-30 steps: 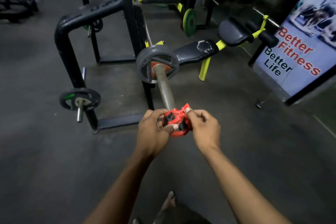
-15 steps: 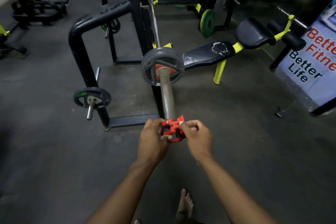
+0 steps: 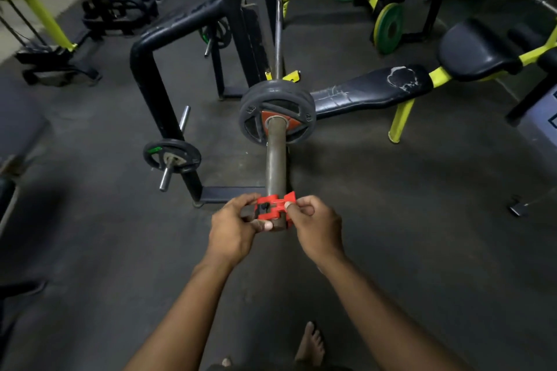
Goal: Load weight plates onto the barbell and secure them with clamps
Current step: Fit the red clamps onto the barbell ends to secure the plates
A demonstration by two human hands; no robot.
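A small plate [image 3: 171, 156] hangs on a rack peg at the left. The left hand [image 3: 233, 227] pinches the red clamp [image 3: 274, 208] at the near end of the barbell [image 3: 275, 164], and the right hand [image 3: 315, 227] pinches its other side. Farther up the sleeve sits a loaded weight plate [image 3: 277, 113], well apart from the clamp. A bench [image 3: 370, 90] stands to the right.

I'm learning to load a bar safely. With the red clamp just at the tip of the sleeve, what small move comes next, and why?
Probably slide the red clamp along the sleeve until it meets the weight plate. Both the left hand and right hand hold it at the very end of the bar, and a long bare stretch still separates it from the plate, so closing it here would leave the plate loose.
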